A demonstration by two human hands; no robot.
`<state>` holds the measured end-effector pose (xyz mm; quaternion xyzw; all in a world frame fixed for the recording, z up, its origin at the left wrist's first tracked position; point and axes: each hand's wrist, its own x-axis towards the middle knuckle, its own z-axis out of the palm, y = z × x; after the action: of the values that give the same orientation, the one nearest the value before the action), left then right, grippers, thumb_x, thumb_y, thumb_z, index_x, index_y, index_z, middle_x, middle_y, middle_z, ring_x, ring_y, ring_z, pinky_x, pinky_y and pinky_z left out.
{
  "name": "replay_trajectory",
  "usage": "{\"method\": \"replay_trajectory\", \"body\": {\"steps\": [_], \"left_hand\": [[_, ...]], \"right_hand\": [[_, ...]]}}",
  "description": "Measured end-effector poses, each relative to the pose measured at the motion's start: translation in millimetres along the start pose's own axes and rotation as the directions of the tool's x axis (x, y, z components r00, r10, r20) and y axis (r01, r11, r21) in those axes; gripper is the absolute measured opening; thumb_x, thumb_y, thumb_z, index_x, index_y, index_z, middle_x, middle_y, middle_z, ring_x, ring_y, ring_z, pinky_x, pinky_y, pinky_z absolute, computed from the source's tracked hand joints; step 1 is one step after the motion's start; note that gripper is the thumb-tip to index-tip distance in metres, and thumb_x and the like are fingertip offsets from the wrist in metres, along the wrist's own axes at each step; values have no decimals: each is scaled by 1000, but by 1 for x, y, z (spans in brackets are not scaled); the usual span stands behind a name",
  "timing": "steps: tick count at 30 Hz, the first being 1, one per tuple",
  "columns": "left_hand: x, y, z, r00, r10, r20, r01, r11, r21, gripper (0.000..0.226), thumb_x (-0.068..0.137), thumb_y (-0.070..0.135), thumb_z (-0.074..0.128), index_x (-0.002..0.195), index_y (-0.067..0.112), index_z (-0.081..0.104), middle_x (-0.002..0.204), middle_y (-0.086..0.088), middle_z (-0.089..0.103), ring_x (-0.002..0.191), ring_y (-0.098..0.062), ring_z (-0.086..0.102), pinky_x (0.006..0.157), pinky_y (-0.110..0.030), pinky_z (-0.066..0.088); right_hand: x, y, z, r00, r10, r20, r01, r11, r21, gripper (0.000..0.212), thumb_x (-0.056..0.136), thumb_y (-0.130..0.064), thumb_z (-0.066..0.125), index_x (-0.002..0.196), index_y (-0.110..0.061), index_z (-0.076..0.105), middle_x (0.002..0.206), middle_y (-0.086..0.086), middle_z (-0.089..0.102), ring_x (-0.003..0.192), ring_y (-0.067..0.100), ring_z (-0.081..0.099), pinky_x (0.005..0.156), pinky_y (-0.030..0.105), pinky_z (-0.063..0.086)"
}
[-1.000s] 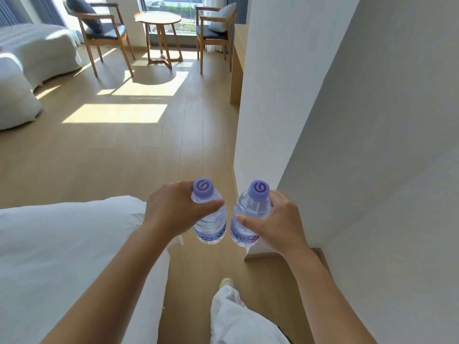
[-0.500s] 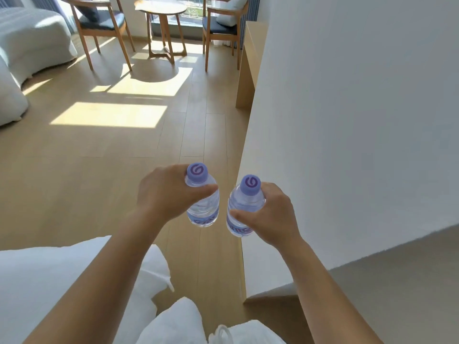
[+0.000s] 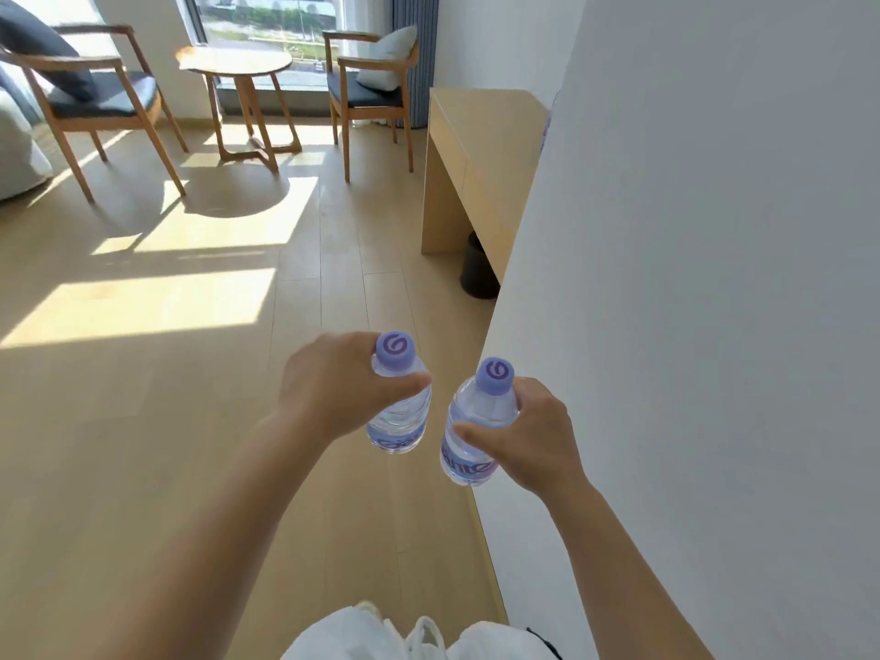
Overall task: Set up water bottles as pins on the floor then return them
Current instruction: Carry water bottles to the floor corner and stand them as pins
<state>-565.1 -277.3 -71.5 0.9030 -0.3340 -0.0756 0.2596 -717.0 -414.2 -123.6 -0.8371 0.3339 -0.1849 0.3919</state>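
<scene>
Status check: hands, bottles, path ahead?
Left hand grips left bottle; right hand grips right bottle. Both upright, off the floor. White wall close right.

My single head view looks forward and down, floor [image 3: 200, 421] close below, window [image 3: 266, 16] far off at 11 o'clock.

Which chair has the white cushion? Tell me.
The chair by the curtain, right of the round table, holds the white cushion. The chair on the left holds a dark cushion.
</scene>
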Motion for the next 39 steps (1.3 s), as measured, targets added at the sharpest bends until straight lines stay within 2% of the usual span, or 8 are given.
{"method": "replay_trajectory", "body": {"steps": [3, 12, 17, 22, 29, 34, 37, 39], "left_hand": [[57, -13, -13, 1000, 31, 2, -31, 999, 37, 36, 70, 61, 62, 73, 25, 64, 61, 7, 61, 56, -6, 51, 51, -21, 38], [211, -43, -14, 994, 106, 0, -106, 994, -1, 37, 70, 61, 63, 73, 24, 66, 61, 7, 62, 56, -7, 52, 47, -22, 36], [311, -42, -4, 993, 116, 32, -117, 993, 11, 33, 68, 60, 63, 71, 27, 65, 56, 8, 56, 52, -6, 47, 46, -20, 30], [417, -28, -1, 989, 136, 55, -138, 990, 22, 39, 68, 61, 62, 75, 24, 66, 63, 6, 62, 57, -7, 51, 51, -21, 37], [534, 6, 11, 972, 235, 34, -231, 969, -91, 22, 66, 64, 61, 57, 44, 56, 54, 12, 55, 54, -1, 49, 47, -21, 33], [610, 39, 41, 947, 302, 106, -292, 951, -102, 47, 61, 67, 57, 74, 22, 66, 65, 0, 64, 56, -10, 50, 49, -25, 36], [656, 61, 61, 924, 333, 187, -315, 941, -120, 44, 57, 67, 53, 67, 25, 62, 55, 4, 56, 57, -14, 54, 48, -24, 34], [687, 78, 76, 908, 353, 227, -336, 935, -109, 45, 59, 64, 56, 62, 20, 56, 49, 6, 47, 50, -13, 44, 46, -23, 30]], "right_hand": [[48, -18, 18, 999, -15, -51, 16, 999, 30, 33, 64, -35, 83, 84, -28, 58, 80, -5, 61, 72, 5, 58, 60, 16, 45], [190, -34, 54, 994, -8, -107, 6, 1000, -15, 38, 67, -41, 80, 94, -26, 58, 82, -7, 60, 75, 7, 59, 65, 12, 45], [291, -35, 63, 990, -28, -135, 22, 999, -43, 34, 65, -39, 81, 82, -32, 52, 74, -9, 58, 70, 4, 58, 57, 8, 40], [391, -38, 61, 991, -36, -128, 29, 998, -50, 29, 66, -30, 82, 81, -14, 61, 72, 0, 59, 66, 8, 53, 56, 10, 39], [482, -28, 42, 970, 97, -224, -99, 995, 0, 29, 62, -27, 80, 76, -12, 61, 72, -4, 55, 74, 5, 53, 61, 16, 40], [530, -13, 25, 920, 242, -308, -216, 969, 116, 26, 58, -38, 73, 75, -21, 63, 77, -3, 61, 76, 9, 58, 67, 31, 49], [559, -4, 19, 867, 307, -392, -249, 949, 191, 20, 59, -36, 73, 77, -33, 64, 79, -11, 62, 78, 7, 58, 67, 24, 47], [581, 5, 16, 823, 343, -453, -275, 938, 212, 22, 63, -30, 78, 76, -34, 61, 78, -16, 61, 76, 7, 57, 63, 20, 44]]}}
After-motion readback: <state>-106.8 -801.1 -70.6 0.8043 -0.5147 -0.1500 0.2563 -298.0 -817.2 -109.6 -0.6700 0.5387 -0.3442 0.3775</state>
